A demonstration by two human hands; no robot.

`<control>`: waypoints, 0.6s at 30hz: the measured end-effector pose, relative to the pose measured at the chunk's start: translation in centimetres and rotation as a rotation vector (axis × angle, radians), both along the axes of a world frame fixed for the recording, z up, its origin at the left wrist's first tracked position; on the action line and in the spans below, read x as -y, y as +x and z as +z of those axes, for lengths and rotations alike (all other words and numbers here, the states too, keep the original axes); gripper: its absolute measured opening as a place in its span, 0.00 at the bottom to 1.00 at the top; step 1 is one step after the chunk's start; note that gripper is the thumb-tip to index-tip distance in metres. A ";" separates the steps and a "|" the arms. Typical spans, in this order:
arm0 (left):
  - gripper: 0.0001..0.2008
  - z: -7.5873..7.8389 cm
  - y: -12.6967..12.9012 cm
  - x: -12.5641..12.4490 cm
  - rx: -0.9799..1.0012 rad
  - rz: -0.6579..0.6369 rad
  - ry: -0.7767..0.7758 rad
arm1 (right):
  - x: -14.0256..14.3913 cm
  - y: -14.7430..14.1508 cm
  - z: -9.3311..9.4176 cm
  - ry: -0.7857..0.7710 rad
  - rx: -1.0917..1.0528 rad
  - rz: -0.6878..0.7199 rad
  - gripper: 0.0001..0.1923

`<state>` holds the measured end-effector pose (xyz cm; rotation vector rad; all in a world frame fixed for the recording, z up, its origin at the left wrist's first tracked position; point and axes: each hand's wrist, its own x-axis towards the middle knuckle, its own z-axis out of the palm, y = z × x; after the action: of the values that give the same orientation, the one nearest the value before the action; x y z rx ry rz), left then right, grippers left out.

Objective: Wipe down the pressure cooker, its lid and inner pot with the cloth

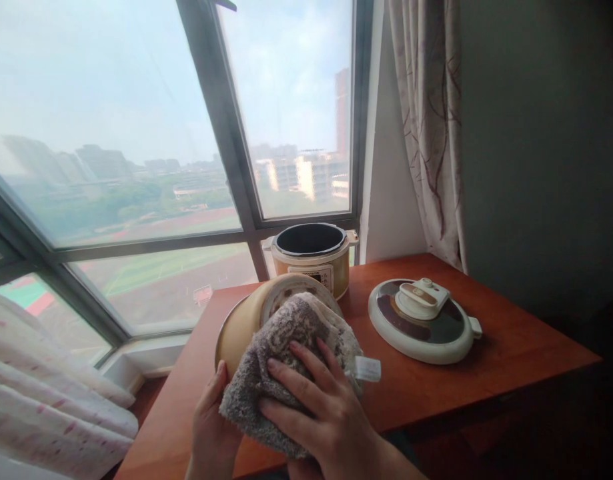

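Observation:
A beige cooker inner pot (pixel 241 320) is tipped up above the table, its scuffed bottom turned partly toward me. My left hand (pixel 215 417) grips its lower left side, with the thumb up along the wall. Over the bottom lies a fluffy grey towel (pixel 266 393) with a white label. My right hand (pixel 326 407) presses the towel against the pot, fingers spread across the cloth. Behind the pot stands the pressure cooker body (pixel 346 263), uncovered, with a dark interior. To the right, the round cooker lid (pixel 449 333) rests with its knob upward.
Everything stands on a reddish-brown wooden table (pixel 516 347) whose back edge meets large windows (pixel 296 120). Patterned curtains hang at the right (pixel 431 127) and at the lower left. A dark wall fills the right side.

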<state>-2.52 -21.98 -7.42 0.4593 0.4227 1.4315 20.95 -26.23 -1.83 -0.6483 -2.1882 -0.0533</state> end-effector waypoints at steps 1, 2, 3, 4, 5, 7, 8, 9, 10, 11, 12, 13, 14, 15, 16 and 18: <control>0.19 0.2 0.1 0.1 0.005 0.011 -0.036 | 0.1 0.4 -1.2 0.015 -0.026 -0.005 0.32; 0.19 0.4 0.1 0.2 0.013 0.025 -0.070 | 0.2 0.8 -2.4 0.016 -0.070 -0.023 0.33; 0.18 0.6 0.2 0.3 0.020 0.045 -0.098 | 0.1 1.3 -3.5 -0.010 -0.118 -0.053 0.34; 0.19 0.8 0.3 0.3 0.022 0.078 -0.117 | 0.0 1.6 -4.4 -0.047 -0.180 -0.090 0.35; 0.20 0.9 0.5 0.4 0.019 0.116 -0.132 | -0.2 2.0 -5.1 -0.093 -0.249 -0.127 0.35; 0.21 1.3 1.0 0.6 -0.004 0.189 -0.171 | -0.8 2.5 -6.1 -0.191 -0.391 -0.193 0.35; 0.21 1.6 1.3 0.7 -0.023 0.219 -0.196 | -1.2 2.7 -6.5 -0.236 -0.462 -0.219 0.34; 0.20 1.9 1.6 0.9 -0.046 0.241 -0.222 | -1.7 2.8 -6.8 -0.283 -0.533 -0.237 0.33; 0.19 2.2 1.9 1.1 -0.074 0.254 -0.240 | -2.3 3.0 -7.0 -0.339 -0.602 -0.252 0.31; 0.18 2.5 2.2 1.4 -0.109 0.257 -0.244 | -3.0 3.1 -7.2 -0.407 -0.674 -0.265 0.30; 0.17 2.8 2.4 1.7 -0.150 0.251 -0.231 | -3.7 3.2 -7.3 -0.484 -0.759 -0.279 0.28; 0.17 3.0 2.6 2.0 -0.197 0.244 -0.204 | -4.4 3.3 -7.3 -0.577 -0.854 -0.289 0.27; 0.17 3.2 2.6 2.3 -0.250 0.238 -0.166 | -5.0 3.4 -7.3 -0.682 -0.958 -0.289 0.26; 0.16 3.3 2.6 2.6 -0.307 0.233 -0.125 | -5.7 3.5 -7.1 -0.798 -1.056 -0.267 0.26; 0.15 3.5 2.5 2.9 -0.369 0.228 -0.081 | -6.4 3.7 -6.8 -0.907 -1.141 -0.226 0.25; 0.13 3.9 2.0 3.4 -0.515 0.215 0.012 | -7.6 4.0 -6.0 -1.058 -1.227 -0.137 0.25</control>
<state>-0.47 -25.33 -3.56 0.8160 0.8984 1.5152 24.96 -18.67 -7.79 -1.0013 -0.8325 1.1704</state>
